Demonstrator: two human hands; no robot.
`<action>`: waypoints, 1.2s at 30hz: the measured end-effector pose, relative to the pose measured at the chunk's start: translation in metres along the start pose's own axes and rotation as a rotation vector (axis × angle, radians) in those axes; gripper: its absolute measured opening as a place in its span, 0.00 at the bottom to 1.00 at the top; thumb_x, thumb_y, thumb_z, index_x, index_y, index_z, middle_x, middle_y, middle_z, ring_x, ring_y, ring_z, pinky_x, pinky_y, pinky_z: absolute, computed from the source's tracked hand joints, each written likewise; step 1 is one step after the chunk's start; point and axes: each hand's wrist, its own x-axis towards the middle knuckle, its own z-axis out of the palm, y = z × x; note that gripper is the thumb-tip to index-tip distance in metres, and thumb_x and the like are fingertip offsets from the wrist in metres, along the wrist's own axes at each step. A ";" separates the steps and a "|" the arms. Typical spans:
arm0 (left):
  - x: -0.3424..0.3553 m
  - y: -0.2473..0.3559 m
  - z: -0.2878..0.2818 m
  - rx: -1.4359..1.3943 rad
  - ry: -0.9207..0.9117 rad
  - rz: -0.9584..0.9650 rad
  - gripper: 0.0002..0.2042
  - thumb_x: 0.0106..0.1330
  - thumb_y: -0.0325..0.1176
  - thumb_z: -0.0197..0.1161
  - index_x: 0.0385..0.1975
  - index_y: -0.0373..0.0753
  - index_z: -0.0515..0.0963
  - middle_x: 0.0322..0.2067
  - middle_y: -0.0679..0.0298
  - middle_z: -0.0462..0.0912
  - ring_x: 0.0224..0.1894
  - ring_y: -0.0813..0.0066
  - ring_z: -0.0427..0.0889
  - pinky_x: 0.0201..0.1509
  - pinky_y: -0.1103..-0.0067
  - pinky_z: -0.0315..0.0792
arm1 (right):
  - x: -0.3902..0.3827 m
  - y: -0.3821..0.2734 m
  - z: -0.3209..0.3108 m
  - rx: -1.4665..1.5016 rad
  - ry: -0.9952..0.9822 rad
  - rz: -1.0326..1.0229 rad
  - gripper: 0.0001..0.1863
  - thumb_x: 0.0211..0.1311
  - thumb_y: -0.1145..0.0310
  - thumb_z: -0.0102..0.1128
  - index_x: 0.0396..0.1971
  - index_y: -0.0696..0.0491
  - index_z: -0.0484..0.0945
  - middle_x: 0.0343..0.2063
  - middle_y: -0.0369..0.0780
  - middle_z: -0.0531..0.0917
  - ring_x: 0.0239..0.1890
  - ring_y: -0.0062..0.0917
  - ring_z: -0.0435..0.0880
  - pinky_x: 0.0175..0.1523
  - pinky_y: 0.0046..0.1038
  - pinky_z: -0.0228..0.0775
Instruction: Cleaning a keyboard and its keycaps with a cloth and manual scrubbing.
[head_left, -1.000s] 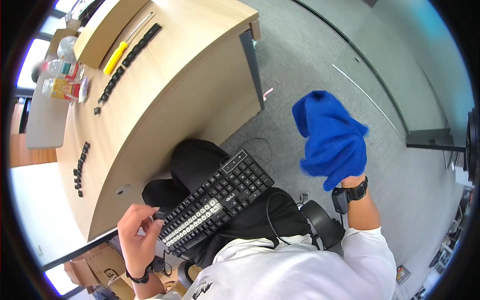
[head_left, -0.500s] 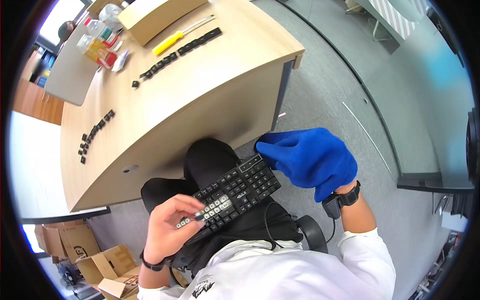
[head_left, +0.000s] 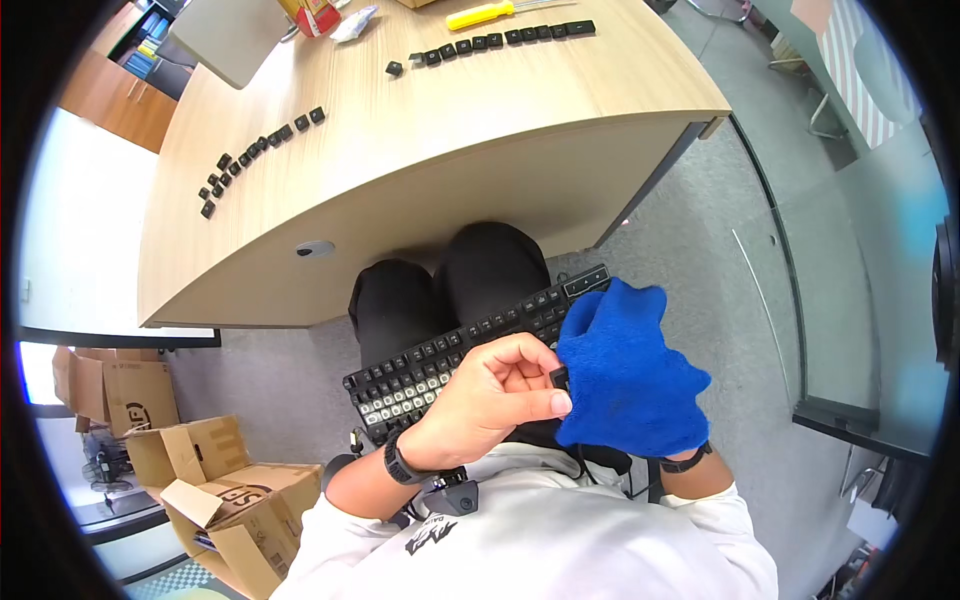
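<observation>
Bulging before the desk [head_left: 420, 140], blue cloth [head_left: 632, 380] partly hides the keyboard [head_left: 436, 354].

Boxes [head_left: 262, 548], lower left: large dark lettering on the sides. Shirt [head_left: 590, 540] front: black emblem [head_left: 430, 537], small print beside it. Keyboard [head_left: 440, 360]: characters too small to read. Keycaps [head_left: 480, 43]: faint marks, unreadable
</observation>
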 end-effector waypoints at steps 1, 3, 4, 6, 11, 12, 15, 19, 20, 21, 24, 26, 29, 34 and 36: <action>-0.004 -0.001 -0.004 -0.003 -0.038 0.013 0.10 0.67 0.22 0.70 0.45 0.33 0.78 0.34 0.65 0.85 0.40 0.79 0.84 0.48 0.79 0.80 | 0.006 -0.007 0.000 0.053 -0.056 0.009 0.15 0.57 0.59 0.72 0.40 0.49 0.82 0.37 0.37 0.84 0.43 0.34 0.82 0.48 0.37 0.73; -0.010 -0.002 -0.008 -0.019 -0.002 0.001 0.09 0.68 0.24 0.69 0.45 0.32 0.79 0.36 0.65 0.85 0.41 0.80 0.84 0.49 0.80 0.79 | 0.012 -0.024 -0.003 0.101 -0.121 0.019 0.14 0.58 0.58 0.72 0.39 0.50 0.83 0.36 0.38 0.84 0.40 0.35 0.83 0.47 0.37 0.74; -0.013 -0.002 -0.012 -0.023 0.035 -0.010 0.09 0.69 0.25 0.69 0.46 0.32 0.80 0.37 0.64 0.86 0.41 0.80 0.83 0.49 0.80 0.78 | 0.016 -0.034 -0.005 0.101 -0.148 0.124 0.14 0.58 0.58 0.72 0.38 0.50 0.83 0.33 0.39 0.84 0.37 0.35 0.83 0.44 0.37 0.74; -0.019 0.003 -0.013 -0.038 0.024 0.001 0.08 0.70 0.24 0.67 0.46 0.32 0.81 0.37 0.63 0.86 0.41 0.78 0.83 0.49 0.78 0.77 | 0.022 -0.043 0.000 0.094 -0.183 0.220 0.14 0.57 0.58 0.72 0.36 0.51 0.83 0.31 0.40 0.84 0.33 0.35 0.84 0.40 0.37 0.75; -0.037 0.002 -0.036 0.056 0.019 0.008 0.09 0.70 0.27 0.69 0.46 0.32 0.82 0.40 0.65 0.86 0.42 0.82 0.82 0.49 0.82 0.76 | 0.030 -0.063 0.018 -0.117 -0.090 0.049 0.14 0.53 0.55 0.73 0.28 0.50 0.82 0.25 0.42 0.81 0.29 0.38 0.83 0.36 0.38 0.73; -0.041 0.002 -0.040 0.044 0.024 0.018 0.09 0.70 0.27 0.69 0.46 0.32 0.82 0.40 0.65 0.86 0.42 0.82 0.82 0.49 0.82 0.76 | 0.033 -0.066 0.023 -0.121 -0.103 0.039 0.14 0.53 0.55 0.73 0.28 0.50 0.82 0.25 0.42 0.81 0.29 0.38 0.83 0.36 0.38 0.73; -0.051 0.002 -0.049 0.030 0.035 0.069 0.07 0.69 0.26 0.69 0.43 0.33 0.82 0.36 0.67 0.84 0.40 0.84 0.81 0.46 0.83 0.76 | 0.041 -0.075 0.032 -0.102 -0.109 -0.021 0.14 0.51 0.56 0.73 0.26 0.50 0.81 0.23 0.42 0.80 0.28 0.38 0.82 0.35 0.38 0.72; -0.063 -0.001 -0.066 -0.004 -0.007 0.048 0.07 0.69 0.25 0.68 0.44 0.33 0.82 0.36 0.67 0.85 0.39 0.83 0.82 0.46 0.83 0.77 | 0.051 -0.087 0.038 -0.039 -0.195 -0.031 0.14 0.50 0.56 0.73 0.25 0.50 0.80 0.24 0.42 0.80 0.28 0.38 0.82 0.36 0.37 0.72; -0.064 -0.003 -0.070 -0.014 -0.007 0.076 0.07 0.69 0.25 0.68 0.44 0.33 0.82 0.36 0.66 0.85 0.39 0.82 0.82 0.46 0.82 0.77 | 0.051 -0.090 0.041 -0.044 -0.161 -0.044 0.14 0.50 0.57 0.73 0.26 0.50 0.80 0.24 0.42 0.80 0.29 0.38 0.82 0.36 0.37 0.72; -0.066 -0.003 -0.073 -0.025 -0.008 0.104 0.07 0.69 0.25 0.68 0.45 0.33 0.82 0.36 0.66 0.85 0.39 0.81 0.83 0.46 0.82 0.78 | 0.051 -0.092 0.045 -0.056 -0.166 -0.040 0.14 0.50 0.57 0.73 0.26 0.50 0.80 0.24 0.42 0.80 0.29 0.38 0.82 0.36 0.37 0.72; -0.074 0.000 -0.079 -0.123 -0.039 0.122 0.07 0.69 0.24 0.67 0.45 0.32 0.82 0.37 0.65 0.85 0.39 0.81 0.83 0.47 0.81 0.78 | 0.052 -0.102 0.050 -0.017 -0.125 -0.063 0.14 0.49 0.58 0.74 0.26 0.51 0.81 0.24 0.43 0.80 0.30 0.38 0.82 0.37 0.37 0.72; -0.077 0.002 -0.079 -0.148 -0.051 0.124 0.07 0.69 0.24 0.67 0.44 0.31 0.81 0.37 0.64 0.85 0.39 0.80 0.83 0.47 0.81 0.79 | 0.055 -0.112 0.052 -0.034 -0.140 0.029 0.14 0.48 0.59 0.75 0.26 0.51 0.81 0.24 0.44 0.81 0.31 0.38 0.82 0.38 0.37 0.73; -0.076 -0.001 -0.080 -0.096 -0.040 0.189 0.06 0.69 0.24 0.67 0.43 0.32 0.81 0.37 0.63 0.85 0.39 0.79 0.83 0.46 0.80 0.79 | 0.059 -0.121 0.049 -0.039 -0.196 0.063 0.14 0.47 0.59 0.75 0.26 0.51 0.81 0.25 0.44 0.81 0.32 0.39 0.82 0.38 0.37 0.73; -0.077 -0.001 -0.081 -0.182 -0.052 0.129 0.06 0.67 0.22 0.67 0.42 0.31 0.81 0.35 0.64 0.85 0.35 0.81 0.83 0.42 0.81 0.80 | 0.054 -0.117 0.054 -0.080 -0.182 -0.008 0.15 0.47 0.58 0.76 0.25 0.51 0.81 0.24 0.44 0.81 0.30 0.39 0.81 0.39 0.38 0.72; -0.076 -0.001 -0.079 -0.055 -0.040 0.160 0.06 0.67 0.22 0.67 0.42 0.32 0.81 0.34 0.64 0.85 0.34 0.81 0.83 0.41 0.82 0.79 | 0.054 -0.115 0.057 -0.090 -0.196 -0.027 0.15 0.47 0.57 0.75 0.24 0.52 0.80 0.24 0.44 0.80 0.30 0.39 0.81 0.38 0.38 0.72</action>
